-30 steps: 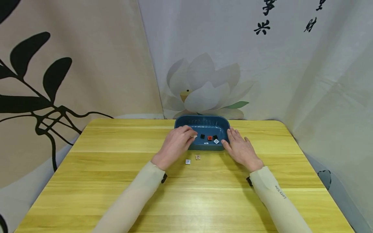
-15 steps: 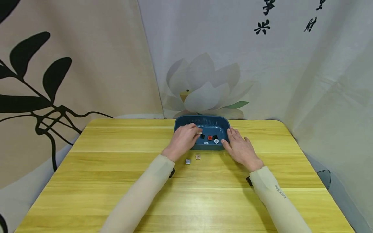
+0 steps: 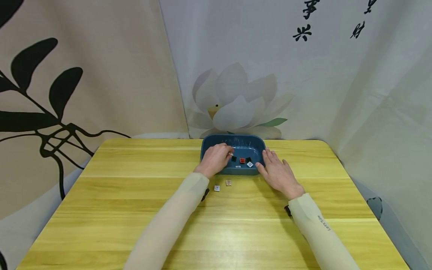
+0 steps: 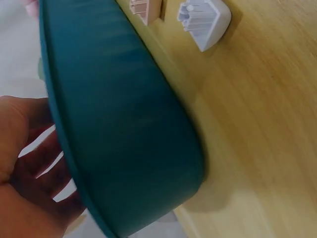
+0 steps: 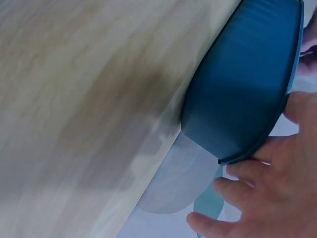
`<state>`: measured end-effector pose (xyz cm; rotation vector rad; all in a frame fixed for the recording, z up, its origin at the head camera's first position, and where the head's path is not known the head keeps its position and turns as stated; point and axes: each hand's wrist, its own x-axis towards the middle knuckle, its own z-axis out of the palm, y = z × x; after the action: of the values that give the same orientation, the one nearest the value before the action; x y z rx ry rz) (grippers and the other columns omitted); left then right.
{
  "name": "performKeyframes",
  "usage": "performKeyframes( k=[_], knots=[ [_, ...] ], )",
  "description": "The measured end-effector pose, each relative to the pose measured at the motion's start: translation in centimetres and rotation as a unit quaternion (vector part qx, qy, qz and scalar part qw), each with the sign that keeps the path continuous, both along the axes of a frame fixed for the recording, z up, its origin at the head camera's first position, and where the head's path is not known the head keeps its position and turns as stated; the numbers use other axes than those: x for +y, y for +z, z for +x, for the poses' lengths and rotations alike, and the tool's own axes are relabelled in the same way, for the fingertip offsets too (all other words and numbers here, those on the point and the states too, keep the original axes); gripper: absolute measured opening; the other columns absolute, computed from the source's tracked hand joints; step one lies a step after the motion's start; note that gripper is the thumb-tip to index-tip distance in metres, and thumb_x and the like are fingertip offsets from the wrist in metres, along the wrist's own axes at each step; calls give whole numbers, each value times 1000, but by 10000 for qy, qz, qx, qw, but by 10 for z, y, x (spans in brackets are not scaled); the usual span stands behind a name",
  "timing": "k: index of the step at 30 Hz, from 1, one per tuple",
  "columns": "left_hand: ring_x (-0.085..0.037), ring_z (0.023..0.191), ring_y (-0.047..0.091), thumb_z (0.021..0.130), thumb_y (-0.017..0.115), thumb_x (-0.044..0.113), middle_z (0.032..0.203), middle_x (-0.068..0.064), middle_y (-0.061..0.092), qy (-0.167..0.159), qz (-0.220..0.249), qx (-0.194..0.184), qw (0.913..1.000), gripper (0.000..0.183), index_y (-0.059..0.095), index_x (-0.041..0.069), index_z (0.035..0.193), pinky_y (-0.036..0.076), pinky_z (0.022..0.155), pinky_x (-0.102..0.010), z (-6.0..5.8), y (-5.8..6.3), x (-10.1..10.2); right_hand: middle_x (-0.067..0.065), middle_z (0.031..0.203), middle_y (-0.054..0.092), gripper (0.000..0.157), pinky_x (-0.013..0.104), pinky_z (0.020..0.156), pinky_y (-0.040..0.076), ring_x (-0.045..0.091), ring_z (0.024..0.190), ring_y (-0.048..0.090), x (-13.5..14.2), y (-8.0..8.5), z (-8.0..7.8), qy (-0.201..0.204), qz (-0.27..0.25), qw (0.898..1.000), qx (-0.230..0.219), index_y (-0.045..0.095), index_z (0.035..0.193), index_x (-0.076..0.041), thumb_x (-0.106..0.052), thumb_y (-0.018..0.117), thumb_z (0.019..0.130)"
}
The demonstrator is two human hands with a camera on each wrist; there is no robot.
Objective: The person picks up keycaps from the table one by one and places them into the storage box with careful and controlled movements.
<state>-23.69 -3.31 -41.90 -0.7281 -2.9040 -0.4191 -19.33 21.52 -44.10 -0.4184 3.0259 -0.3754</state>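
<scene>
My left hand (image 3: 215, 159) reaches over the near left side of a blue plastic bin (image 3: 241, 171). Thumb and forefinger pinch a small white keycap (image 3: 231, 153), mostly covered by the fingers. Inside the bin lie a red keycap (image 3: 242, 160), a black keycap (image 3: 234, 159), a second black keycap (image 3: 248, 159), a white keycap (image 3: 249, 164) and a small white piece (image 3: 237, 166). The straight fingers of my right hand (image 3: 278, 172) rest on the bin's right rim. In the left wrist view the bin's wall (image 4: 119, 114) hides the fingertips.
On the wooden table (image 3: 236, 225), just in front of the bin, a white keycap (image 3: 217, 188) and a beige keycap (image 3: 228, 183) lie hollow side up. A printed curtain (image 3: 135, 75) hangs behind the table's far edge.
My left hand has moved a little to the right over the bin, with the white keycap still pinched. The right hand stays on the rim.
</scene>
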Motion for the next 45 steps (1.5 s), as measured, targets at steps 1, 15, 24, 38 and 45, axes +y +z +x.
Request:
performKeyframes(
  k=[1, 15, 24, 38, 45],
  knots=[
    [-19, 102, 69, 103, 67, 18, 115, -4, 73, 14, -28, -58, 10000, 22, 77, 12, 122, 58, 87, -33, -1, -1, 0, 20, 171, 12, 74, 70, 118, 19, 41, 157, 14, 0, 0, 0, 1, 3, 10000, 6, 20, 162, 3, -49, 34, 112],
    [-19, 109, 68, 104, 66, 18, 123, -3, 73, 219, -301, -536, 9979, 24, 76, 14, 125, 56, 95, -35, -12, -10, 3, 20, 171, 12, 73, 70, 118, 20, 41, 156, 16, 0, 2, 0, 45, 40, 10000, 32, 21, 162, 4, -48, 33, 112],
    [-20, 110, 68, 101, 70, 23, 125, -4, 71, 286, -431, -411, 9978, 28, 75, 17, 128, 57, 92, -36, -11, -10, 3, 20, 171, 11, 75, 71, 118, 19, 41, 156, 14, 0, 0, 0, 55, 65, 10000, 7, 20, 162, 4, -50, 32, 112],
    [-25, 116, 66, 103, 67, 30, 133, -8, 67, 142, 380, 269, 9988, 31, 73, 13, 128, 55, 97, -40, 3, -13, -10, 20, 171, 11, 76, 71, 118, 19, 42, 156, 14, 0, 1, -1, 63, 81, 9999, -5, 20, 162, 4, -52, 30, 112],
    [-29, 135, 55, 103, 65, 38, 153, -10, 52, 106, 437, 362, 9983, 49, 60, 15, 146, 45, 111, -49, 15, -12, -17, 21, 171, 12, 75, 71, 118, 19, 42, 156, 15, -1, 0, 0, 57, 72, 10000, 30, 21, 162, 4, -51, 31, 112]
  ],
)
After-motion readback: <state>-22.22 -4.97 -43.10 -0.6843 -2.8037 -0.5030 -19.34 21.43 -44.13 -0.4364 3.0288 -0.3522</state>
